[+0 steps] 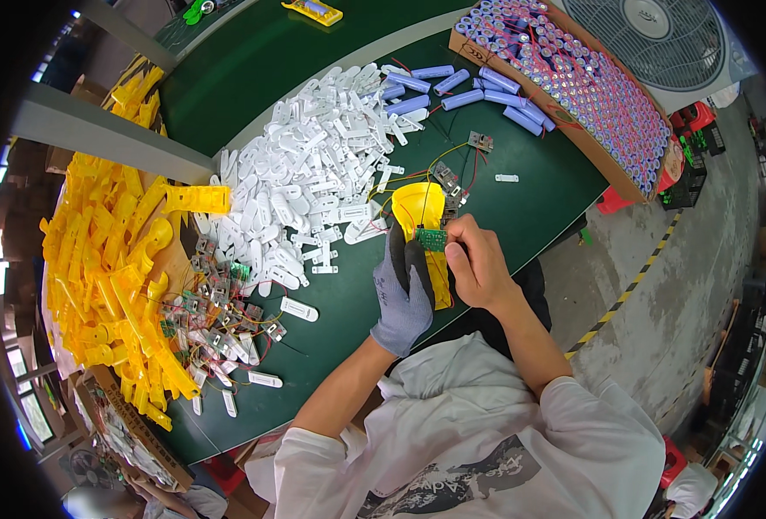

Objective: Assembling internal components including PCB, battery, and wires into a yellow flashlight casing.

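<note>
While the gloved left grip [403, 294] holds the yellow shell [418, 201], long axis running near to far, the right grip [480, 264] pinches the green board [432, 240] over it from the right.

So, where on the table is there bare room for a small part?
Green table is bare between the left hand and oblong white piece, and between wired metal parts and the right edge, except one white strip. Crowded: white pile, yellow shells, blue cells.
</note>
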Demonstrator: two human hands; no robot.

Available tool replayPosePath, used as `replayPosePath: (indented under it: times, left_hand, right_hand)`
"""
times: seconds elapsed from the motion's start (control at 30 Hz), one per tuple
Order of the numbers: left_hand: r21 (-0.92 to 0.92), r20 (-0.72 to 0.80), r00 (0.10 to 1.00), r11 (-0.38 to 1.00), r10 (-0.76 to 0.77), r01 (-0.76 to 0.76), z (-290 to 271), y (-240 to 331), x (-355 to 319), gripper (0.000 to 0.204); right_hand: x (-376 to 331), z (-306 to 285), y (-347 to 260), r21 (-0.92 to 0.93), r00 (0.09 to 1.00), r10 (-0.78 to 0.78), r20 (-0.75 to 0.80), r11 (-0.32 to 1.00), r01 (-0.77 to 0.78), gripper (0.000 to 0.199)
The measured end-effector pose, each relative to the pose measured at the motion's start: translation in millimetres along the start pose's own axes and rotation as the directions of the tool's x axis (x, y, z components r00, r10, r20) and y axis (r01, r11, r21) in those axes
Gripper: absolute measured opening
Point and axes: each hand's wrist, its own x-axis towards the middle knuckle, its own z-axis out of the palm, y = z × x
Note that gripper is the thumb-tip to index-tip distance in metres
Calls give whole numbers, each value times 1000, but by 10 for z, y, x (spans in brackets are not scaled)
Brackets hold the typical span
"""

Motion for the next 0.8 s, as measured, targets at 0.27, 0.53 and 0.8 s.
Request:
replayPosePath:
  times: [0.27,0.53,0.8]
  left_hand:
    - [29,83,996,1000,-13,10,-61,-55,25,42]
    - [97,117,990,993,-84,73,-29,15,24,40]
    - [8,54,985,986,-166,166,-18,76,51,39]
  right_hand:
    - [64,40,29,-81,994,-103,-47,992,99,14]
    - [98,-112,-30,84,972,201,123,974,-212,13]
    - [95,7,-102,79,970,236,52,968,-240,17]
